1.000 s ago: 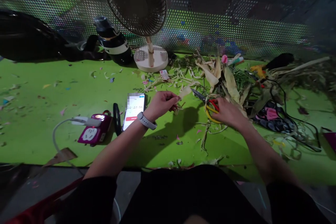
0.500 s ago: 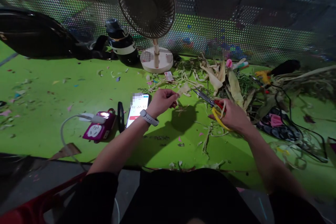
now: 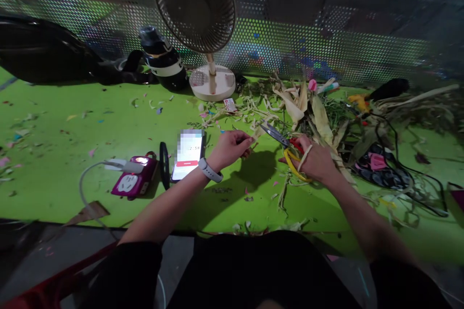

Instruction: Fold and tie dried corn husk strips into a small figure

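Between the thumb and fingers of my left hand [image 3: 234, 148] is a small pale piece of corn husk [image 3: 258, 133], its free end pointing right. My right hand [image 3: 314, 160] is wrapped round the handles of a pair of scissors [image 3: 277, 135], one red and one yellow. The blades point up and left, their tips close to the husk piece; whether they touch it I cannot tell. A pale strip loops over a finger of my right hand. Beyond that hand lies a heap of dry corn husks [image 3: 321, 118] mixed with green strands.
A fan [image 3: 212, 84] and a dark bottle [image 3: 166, 70] stand at the back by a perforated metal screen. Left of my left hand are a lit phone [image 3: 186, 164] and a purple power socket [image 3: 132, 178] with a cable. Scraps litter the green table [image 3: 72, 145].
My left hand has moved slightly down and right with the husk piece, nearer the scissors. The whole view has shifted a little, and the scissors stay in my right hand.
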{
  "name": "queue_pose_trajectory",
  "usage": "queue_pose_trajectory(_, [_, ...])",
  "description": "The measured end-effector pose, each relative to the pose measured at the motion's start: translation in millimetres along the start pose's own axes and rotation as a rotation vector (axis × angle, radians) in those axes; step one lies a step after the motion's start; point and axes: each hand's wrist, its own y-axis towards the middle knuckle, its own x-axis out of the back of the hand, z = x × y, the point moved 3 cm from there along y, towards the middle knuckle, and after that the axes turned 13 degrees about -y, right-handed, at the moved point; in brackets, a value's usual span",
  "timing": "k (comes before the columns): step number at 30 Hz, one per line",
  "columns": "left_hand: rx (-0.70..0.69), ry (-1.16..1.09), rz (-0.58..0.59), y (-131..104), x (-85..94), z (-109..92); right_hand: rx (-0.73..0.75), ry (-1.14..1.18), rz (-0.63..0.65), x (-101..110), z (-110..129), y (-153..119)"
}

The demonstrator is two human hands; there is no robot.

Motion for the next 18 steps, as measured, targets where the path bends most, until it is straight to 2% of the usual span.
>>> queue_pose_trajectory(5, [0.003, 0.005, 0.000, 0, 0.7, -1, -0.008, -0.061, 0.062, -1, -2, 0])
queue_pose_trajectory(10, [-0.002, -0.008, -0.018, 3, 4.0, 1, -0.022, -0.044, -0.019, 2, -9, 2])
queue_pose_trajectory(15, [-0.006, -0.014, -0.056, 5, 6.0, 3, 0.002, 0.099, -0.031, 3, -7, 1])
queue_pose_trajectory(18, [-0.018, -0.034, -0.061, 4, 4.6, 2, 0.006, 0.069, -0.018, 1, -3, 0])
